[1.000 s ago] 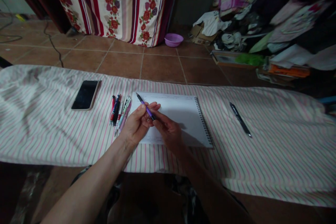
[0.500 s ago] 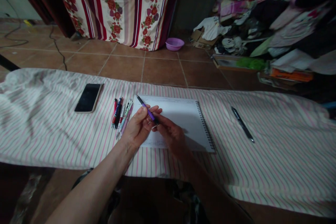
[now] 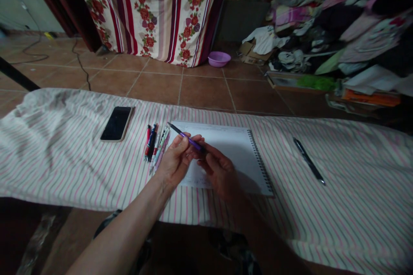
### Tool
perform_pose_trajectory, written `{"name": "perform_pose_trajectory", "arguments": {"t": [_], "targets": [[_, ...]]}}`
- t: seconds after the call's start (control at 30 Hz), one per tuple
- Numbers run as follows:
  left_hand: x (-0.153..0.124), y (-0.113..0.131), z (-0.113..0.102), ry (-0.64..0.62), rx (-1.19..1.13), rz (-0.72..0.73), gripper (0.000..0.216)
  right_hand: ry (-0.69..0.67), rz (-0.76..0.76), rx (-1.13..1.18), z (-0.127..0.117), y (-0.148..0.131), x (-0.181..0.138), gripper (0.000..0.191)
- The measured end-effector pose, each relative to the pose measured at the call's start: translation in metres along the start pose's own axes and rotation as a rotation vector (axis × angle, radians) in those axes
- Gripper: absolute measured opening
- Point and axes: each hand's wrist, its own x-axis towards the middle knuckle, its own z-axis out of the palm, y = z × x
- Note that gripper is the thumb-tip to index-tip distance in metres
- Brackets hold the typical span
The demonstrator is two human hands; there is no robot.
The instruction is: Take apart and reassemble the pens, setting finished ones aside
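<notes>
A purple and black pen [image 3: 193, 142] is held above the spiral notebook [image 3: 232, 150], tilted with one end toward the upper left. My left hand [image 3: 177, 154] is closed, pinching the pen's barrel between thumb and fingers. My right hand [image 3: 217, 165] has its fingers closed round the pen's dark lower right end, which they partly hide. Just left of my left hand lies a row of several pens [image 3: 156, 146], red, dark blue, white and pink. A separate black pen [image 3: 309, 161] rests on the cloth to the right of the notebook.
A phone [image 3: 116, 123] lies at the left on the striped cloth [image 3: 71, 154]. Beyond the covered surface, a purple basin [image 3: 219, 59] stands on the tiled floor beside a floral curtain [image 3: 148, 13]. Heaped clothes [image 3: 355, 25] and boxes fill the far right.
The whole view has shifted slightly, so everything sits lower and further right. The pen now lies at a flatter angle between my hands.
</notes>
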Motion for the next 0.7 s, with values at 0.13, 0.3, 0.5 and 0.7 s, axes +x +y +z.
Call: {"name": "perform_pose_trajectory", "arguments": {"t": [0.13, 0.3, 0.5, 0.7], "targets": [[-0.0001, -0.0013, -0.0002, 0.032, 0.037, 0.032, 0.010, 0.053, 0.074, 0.104, 0.0001, -0.0050, 0.0016, 0.028], [-0.0004, -0.0021, -0.0004, 0.018, 0.053, 0.055, 0.011, 0.039, 0.098, 0.137, -0.0019, -0.0048, 0.0035, 0.029], [-0.0009, -0.0011, -0.0028, 0.021, 0.034, 0.032, 0.009, 0.004, 0.142, 0.161, -0.0064, -0.0026, 0.0042, 0.032], [-0.0023, 0.0010, -0.0043, 0.049, -0.031, 0.005, 0.007, -0.104, 0.167, 0.146, -0.0012, -0.0060, 0.0023, 0.041]]}}
